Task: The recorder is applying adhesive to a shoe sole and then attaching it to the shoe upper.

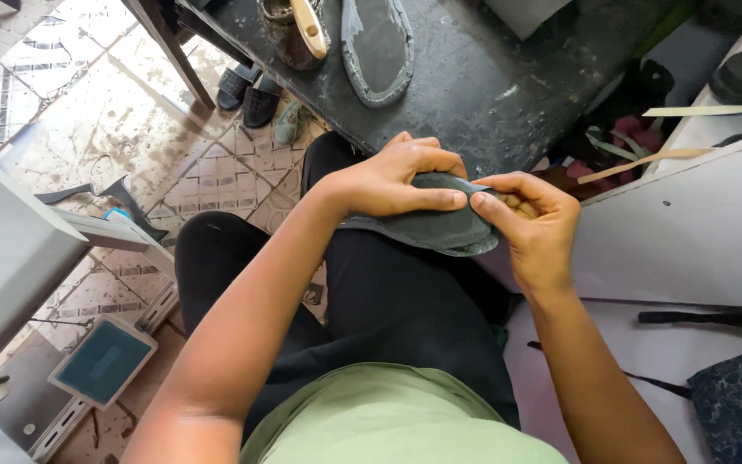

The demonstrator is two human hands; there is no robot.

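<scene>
Dark, stained workbench (491, 77) above a patterned tile floor (113, 112); a grey sole piece (377, 47) and a glue pot (289, 34) lie at its far edge. Over the lap, just off the bench's near edge, the left hand (388, 176) and right hand (534, 219) both pinch a grey shoe sole (435, 228), fingertips meeting. White board (697, 223) at right.

Left hand (392, 176) and right hand (532, 225) are gripping a grey shoe sole (440, 225) above the lap, thumbs meeting on its upper edge. A second sole (377, 45) is lying on the dark workbench (483, 86) beside a glue pot (289, 34).
</scene>
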